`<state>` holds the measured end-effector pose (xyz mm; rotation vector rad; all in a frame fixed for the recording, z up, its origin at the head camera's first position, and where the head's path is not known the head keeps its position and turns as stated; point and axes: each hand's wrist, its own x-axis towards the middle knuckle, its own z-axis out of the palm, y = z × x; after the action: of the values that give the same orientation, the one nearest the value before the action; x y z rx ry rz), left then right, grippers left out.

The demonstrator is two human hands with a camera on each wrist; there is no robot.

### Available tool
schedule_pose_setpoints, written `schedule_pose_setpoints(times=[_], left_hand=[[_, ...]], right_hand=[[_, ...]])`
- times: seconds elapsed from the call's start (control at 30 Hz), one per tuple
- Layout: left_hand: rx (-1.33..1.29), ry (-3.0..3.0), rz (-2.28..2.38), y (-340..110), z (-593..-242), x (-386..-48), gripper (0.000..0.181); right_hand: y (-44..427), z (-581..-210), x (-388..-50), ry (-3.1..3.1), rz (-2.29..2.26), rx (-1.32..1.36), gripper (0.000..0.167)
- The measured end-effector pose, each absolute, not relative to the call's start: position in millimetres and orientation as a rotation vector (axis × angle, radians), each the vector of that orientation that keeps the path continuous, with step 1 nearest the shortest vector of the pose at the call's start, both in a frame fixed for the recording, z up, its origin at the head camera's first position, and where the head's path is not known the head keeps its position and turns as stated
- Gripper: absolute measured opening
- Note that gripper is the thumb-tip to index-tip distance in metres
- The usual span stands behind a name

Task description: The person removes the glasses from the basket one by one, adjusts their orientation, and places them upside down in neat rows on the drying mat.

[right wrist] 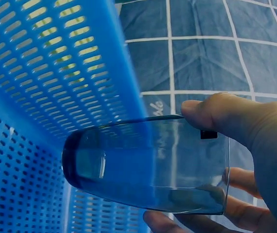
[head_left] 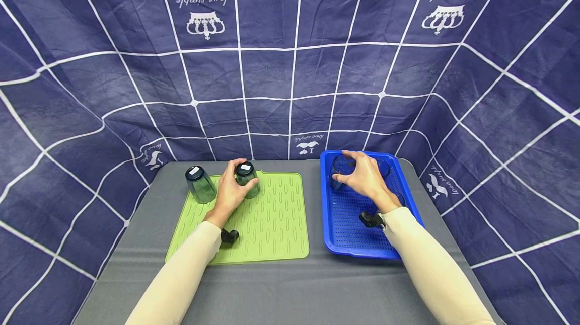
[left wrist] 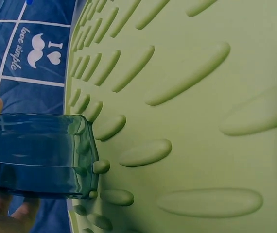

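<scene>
1. I see the left hand (head_left: 231, 190) clamped around a green-tinted glass tumbler (left wrist: 36, 155), thumb on one side and fingers on the other; the tumbler is upside down, its rim at the far part of the lime-green drying mat (head_left: 281, 219).
2. My right-side feed has the right hand (head_left: 366, 178) gripping a clear bluish tumbler (right wrist: 129, 165) near its rim, base downward, inside the blue perforated basket (head_left: 324, 204). I cannot tell whether that base touches the basket floor.
3. The two hands are well apart, one over each station.
4. Left of the left hand, a second inverted tumbler (head_left: 201, 186) stands at the mat's far-left corner, a white label on its base.
5. More glassware (head_left: 383, 166) sits in the basket beside the right hand, partly hidden from me.
6. Mat and basket lie side by side on a grey-covered table (head_left: 290, 290).
7. Around it hangs navy fabric (head_left: 272, 76) with a white grid, crowns and upside-down "love simple" lettering.
</scene>
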<state>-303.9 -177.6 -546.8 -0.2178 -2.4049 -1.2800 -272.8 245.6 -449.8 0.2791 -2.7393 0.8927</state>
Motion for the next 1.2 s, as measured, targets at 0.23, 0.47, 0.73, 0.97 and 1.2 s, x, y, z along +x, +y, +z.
schedule_pose_setpoints(times=[0.23,0.47,0.73,0.97,1.2], left_hand=[[-0.214,-2.422,-1.293,-176.8,-544.8,-303.0,0.079],[-0.199,-2.446,-1.274,-175.6,-542.5,-302.7,0.078],[-0.186,-2.448,-1.269,-175.4,-542.2,-301.4,0.076],[-0.186,-2.458,-1.262,-175.4,-540.9,-300.0,0.076],[-0.192,-2.461,-1.254,-174.7,-538.1,-298.3,0.075]], right_hand=[[239.9,-438.6,-266.4,-2.701,0.889,0.312,0.085],[234.4,-427.9,-259.3,-2.684,0.860,0.322,0.084],[229.6,-416.1,-251.1,-2.652,0.844,0.353,0.085],[226.7,-408.3,-245.2,-2.636,0.851,0.369,0.085],[219.6,-399.7,-237.3,-2.606,0.866,0.413,0.084]])
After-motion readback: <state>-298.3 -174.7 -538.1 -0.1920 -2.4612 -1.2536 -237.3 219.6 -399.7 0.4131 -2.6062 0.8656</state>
